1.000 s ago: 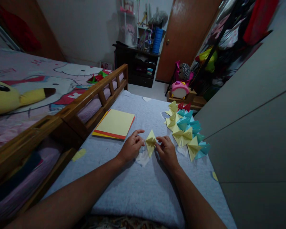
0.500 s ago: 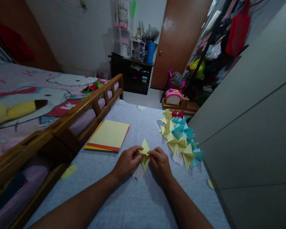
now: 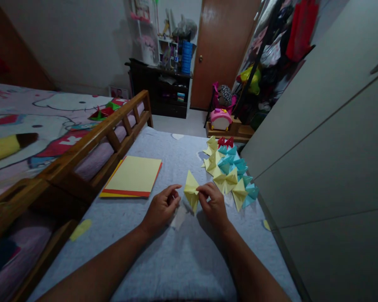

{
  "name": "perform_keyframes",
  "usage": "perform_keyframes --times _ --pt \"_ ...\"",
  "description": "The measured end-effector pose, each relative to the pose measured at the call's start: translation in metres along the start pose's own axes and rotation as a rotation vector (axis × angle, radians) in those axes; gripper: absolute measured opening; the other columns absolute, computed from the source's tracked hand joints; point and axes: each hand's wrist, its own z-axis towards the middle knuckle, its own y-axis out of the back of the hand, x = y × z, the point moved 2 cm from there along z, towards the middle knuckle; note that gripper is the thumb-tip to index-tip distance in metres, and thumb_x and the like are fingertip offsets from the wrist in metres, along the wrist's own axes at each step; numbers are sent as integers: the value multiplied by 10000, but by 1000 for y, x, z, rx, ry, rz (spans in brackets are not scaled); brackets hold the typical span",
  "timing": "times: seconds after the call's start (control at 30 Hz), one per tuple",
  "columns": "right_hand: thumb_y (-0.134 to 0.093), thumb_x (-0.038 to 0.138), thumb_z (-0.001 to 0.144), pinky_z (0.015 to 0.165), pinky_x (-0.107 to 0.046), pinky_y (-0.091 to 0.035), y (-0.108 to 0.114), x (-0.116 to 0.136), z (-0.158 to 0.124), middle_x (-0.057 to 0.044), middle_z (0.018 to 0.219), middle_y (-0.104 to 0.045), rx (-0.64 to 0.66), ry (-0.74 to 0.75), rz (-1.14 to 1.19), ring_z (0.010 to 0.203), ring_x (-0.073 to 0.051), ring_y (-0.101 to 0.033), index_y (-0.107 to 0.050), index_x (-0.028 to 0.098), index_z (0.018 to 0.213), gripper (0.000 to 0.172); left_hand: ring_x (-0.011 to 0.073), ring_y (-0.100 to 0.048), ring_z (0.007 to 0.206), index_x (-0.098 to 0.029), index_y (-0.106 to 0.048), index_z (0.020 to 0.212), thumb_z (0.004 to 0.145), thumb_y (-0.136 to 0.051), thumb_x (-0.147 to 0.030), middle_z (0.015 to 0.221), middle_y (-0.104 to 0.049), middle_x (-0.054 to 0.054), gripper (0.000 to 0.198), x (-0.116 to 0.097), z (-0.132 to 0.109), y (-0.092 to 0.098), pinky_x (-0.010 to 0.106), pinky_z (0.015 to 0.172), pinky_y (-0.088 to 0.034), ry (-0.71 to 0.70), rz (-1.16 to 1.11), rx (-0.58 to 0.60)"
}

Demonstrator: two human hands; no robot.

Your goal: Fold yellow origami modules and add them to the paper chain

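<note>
A folded yellow paper piece [image 3: 191, 191] stands on the grey-blue mattress [image 3: 176, 251] in front of me. My right hand [image 3: 212, 205] pinches its right side between thumb and fingers. My left hand [image 3: 160, 207] rests on the mattress just left of the piece, fingers curled and slightly apart from it, holding nothing that I can see. A row of finished folded pieces [image 3: 228, 172] in yellow, teal and red lies to the right, close to my right hand.
A stack of square paper sheets [image 3: 132, 176], yellow on top with a red edge, lies at the left by the wooden bed rail [image 3: 97, 138]. A grey wardrobe [image 3: 327, 159] bounds the right side. A dark cabinet [image 3: 164, 88], toys and a door stand at the back.
My left hand has let go of the yellow piece and drawn slightly left. My right hand keeps its pinch. The camera has shifted a little to the right.
</note>
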Motion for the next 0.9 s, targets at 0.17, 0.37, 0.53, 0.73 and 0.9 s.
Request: perform_keyframes --times 0.17,0.37,0.53,0.73,0.9 --pt "-549 158 897 673 -272 -487 48 12 10 -18 820 -632 -146 29 -65 723 -150 -595 -682 219 902 146 134 -564 661 -189 -688 1139 873 -605 -296 815 -635 9 299 3 0 1 242 623 -442 3 21 16" --pt "-609 264 890 686 -288 -490 123 -3 0 -31 835 -661 -333 -61 -256 753 -169 -617 -699 210 876 106 147 -578 678 -181 -725 1056 864 -613 -309 797 -641 20 256 5 0 3 251 634 -455 -20 48 38" --pt "-620 391 890 708 -306 -497 171 -27 -31 -50 854 -684 -412 -215 -341 780 -191 -635 -719 203 871 213 148 -569 657 -192 -740 1020 846 -628 -321 775 -646 18 243 4 0 4 255 621 -453 -12 47 42" --pt "-620 437 834 748 -358 -517 187 -54 -78 -94 887 -735 -491 -439 -413 813 -236 -680 -728 180 888 283 150 -558 639 -202 -749 983 829 -635 -339 743 -643 14 236 1 0 5 260 608 -456 -6 55 45" --pt "-598 444 816 690 -345 -506 175 -60 -89 -106 816 -746 -454 -538 -461 730 -236 -673 -733 166 867 313 154 -559 635 -193 -754 954 808 -651 -363 724 -642 13 247 -1 1 6 265 609 -455 -6 77 38"
